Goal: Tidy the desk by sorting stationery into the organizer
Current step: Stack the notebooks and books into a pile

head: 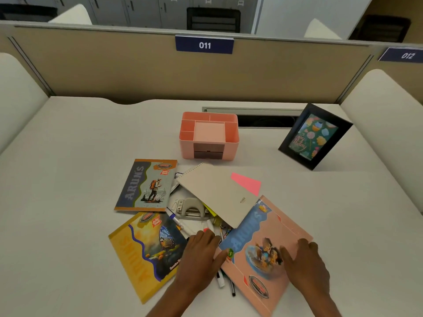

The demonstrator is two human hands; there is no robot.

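The left hand [201, 252] and right hand [305, 261] lie flat, fingers wide, on the pink book [274, 227], organizer [231, 149] at twelve o'clock.

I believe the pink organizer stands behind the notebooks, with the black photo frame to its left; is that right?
Not quite: the head view shows the black photo frame to the right of the pink organizer, not its left. The organizer does stand behind the notebooks.
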